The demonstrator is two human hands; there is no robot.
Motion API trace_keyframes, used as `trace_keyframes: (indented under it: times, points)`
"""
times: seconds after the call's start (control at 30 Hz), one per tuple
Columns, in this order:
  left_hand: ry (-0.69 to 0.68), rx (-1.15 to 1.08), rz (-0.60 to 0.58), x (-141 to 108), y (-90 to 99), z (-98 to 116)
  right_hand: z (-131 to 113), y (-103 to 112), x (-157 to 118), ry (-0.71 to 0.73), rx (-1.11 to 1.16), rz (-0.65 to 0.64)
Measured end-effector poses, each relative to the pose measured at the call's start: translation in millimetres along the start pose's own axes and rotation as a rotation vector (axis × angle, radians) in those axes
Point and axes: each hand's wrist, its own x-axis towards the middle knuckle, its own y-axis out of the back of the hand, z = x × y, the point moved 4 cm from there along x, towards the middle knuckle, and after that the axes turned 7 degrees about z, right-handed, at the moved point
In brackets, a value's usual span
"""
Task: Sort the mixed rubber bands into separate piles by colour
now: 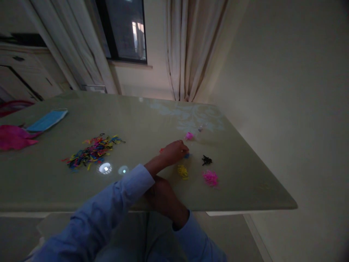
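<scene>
My left hand (176, 151) reaches across to the right, its closed fingers at a small blue pile (187, 155) of thin pieces that look like rubber bands. Whether a band is between the fingertips is too small to see. Under my left wrist, near the table's front edge, my right hand (163, 196) is curled, its fingers partly hidden, with something dark beside them. Around the left hand lie sorted piles: yellow (183, 171), black (207, 160) and bright pink (210, 178). Some red pieces (161, 150) show behind the left wrist. A mixed multicoloured heap (94, 152) lies to the left.
A pink clump (189, 136) and a clear crumpled piece of plastic (201, 129) lie farther back on the glossy table (245, 189). At the far left are a blue face mask (49, 120) and a pink cloth or bag (16, 137). A wall (294, 109) stands along the right.
</scene>
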Motion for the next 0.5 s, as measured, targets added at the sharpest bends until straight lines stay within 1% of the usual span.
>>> trace_keyframes:
  times: [0.07, 0.13, 0.23, 0.3, 0.4, 0.5]
  points:
    - [0.006, -0.051, 0.055, -15, 12.8, -3, -1, 1, 0, 0.008, 0.035, 0.025]
    - [0.043, -0.118, 0.134, -36, 30.1, -6, -1, 2, 0, 0.009, 0.085, 0.051]
    - [0.137, -0.196, 0.273, -75, 57.6, -15, 2, 2, 0, -0.006, 0.120, 0.077]
    - [0.200, -0.201, 0.336, -105, 71.6, -24, 3, 3, 0, -0.017, 0.101, 0.097]
    - [0.283, -0.146, 0.375, -151, 82.9, -47, 2, 6, 1, -0.034, 0.060, 0.088]
    - [0.340, -0.103, 0.388, -193, 86.9, -71, -2, 9, 5, -0.103, 0.059, 0.045]
